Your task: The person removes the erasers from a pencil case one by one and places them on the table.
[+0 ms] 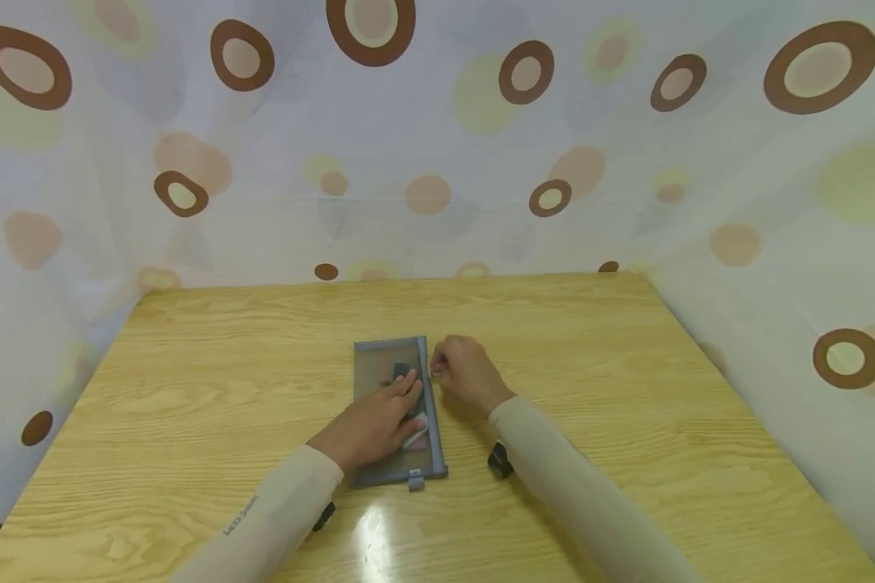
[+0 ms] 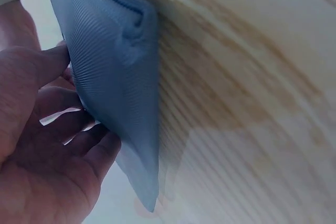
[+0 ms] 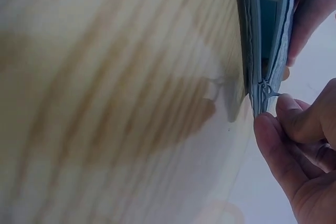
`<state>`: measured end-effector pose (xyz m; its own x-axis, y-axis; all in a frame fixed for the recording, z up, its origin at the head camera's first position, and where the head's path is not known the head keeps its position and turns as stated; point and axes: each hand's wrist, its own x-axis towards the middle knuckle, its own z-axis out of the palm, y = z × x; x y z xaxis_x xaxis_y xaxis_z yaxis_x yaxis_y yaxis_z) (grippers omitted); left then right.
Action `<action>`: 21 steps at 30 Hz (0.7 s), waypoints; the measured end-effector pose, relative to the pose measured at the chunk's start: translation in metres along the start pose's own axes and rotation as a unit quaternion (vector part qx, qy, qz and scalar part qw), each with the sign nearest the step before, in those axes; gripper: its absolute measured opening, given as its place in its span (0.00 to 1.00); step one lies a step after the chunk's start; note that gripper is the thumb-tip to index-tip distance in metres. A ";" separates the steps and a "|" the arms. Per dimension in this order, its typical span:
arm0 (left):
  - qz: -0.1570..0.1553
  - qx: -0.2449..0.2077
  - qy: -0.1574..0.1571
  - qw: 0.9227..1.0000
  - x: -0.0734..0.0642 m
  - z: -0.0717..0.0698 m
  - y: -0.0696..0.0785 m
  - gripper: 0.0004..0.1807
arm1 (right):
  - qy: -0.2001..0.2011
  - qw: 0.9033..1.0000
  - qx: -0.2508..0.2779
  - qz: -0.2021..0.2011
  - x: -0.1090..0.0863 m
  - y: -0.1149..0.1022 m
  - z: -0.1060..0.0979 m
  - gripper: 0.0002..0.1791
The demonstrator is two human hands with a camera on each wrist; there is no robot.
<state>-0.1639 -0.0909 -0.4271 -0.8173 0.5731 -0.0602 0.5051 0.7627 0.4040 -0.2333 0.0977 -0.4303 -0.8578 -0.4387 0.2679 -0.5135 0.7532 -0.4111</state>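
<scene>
A thin grey pouch [image 1: 368,372] is lying flat on the wooden bench [image 1: 226,389], near the middle from side to side. Its long zip edge [image 1: 432,429] is facing the right hand [image 1: 470,372]. The left hand [image 1: 368,429] is resting on top of the pouch, with its fingers pointing toward that edge. The left grip is lying loose and spread out, not curling round anything. The right grip is pinching the small zip pull [image 3: 272,95] between thumb and finger, right at the zip edge. In the right wrist view, the mouth of the pouch is gaping on one side of the pull.

A small dark thing [image 1: 401,370] is showing by the left fingertips, and a small white thing [image 1: 416,431] is showing by the left thumb. A grey tag [image 1: 416,482] is sticking out past the pouch's near short edge.

Lots of wood is stretching from the pouch to the bench's left edge, and lots more from the right hand to the right edge. A shorter strip is running from the pouch's far end to the back edge, where spotted cloth [image 1: 423,138] is hanging. The two hands are working near each other, with little room between them.
</scene>
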 end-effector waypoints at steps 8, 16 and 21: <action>0.005 -0.001 0.000 1.000 0.000 -0.001 0.001 0.33 | 0.011 1.000 -0.008 0.006 0.014 0.005 0.004 0.07; 0.007 -0.002 -0.002 1.000 0.002 0.000 0.000 0.33 | -0.003 0.999 -0.011 0.040 0.029 0.012 0.008 0.07; 0.011 0.003 0.003 1.000 0.001 -0.001 -0.001 0.34 | 0.003 0.999 -0.016 0.042 0.037 0.018 0.010 0.05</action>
<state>-0.1650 -0.0912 -0.4265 -0.8073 0.5883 -0.0454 0.5250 0.7513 0.3999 -0.2745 0.0901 -0.4366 -0.8977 -0.3702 0.2389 -0.4386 0.8022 -0.4050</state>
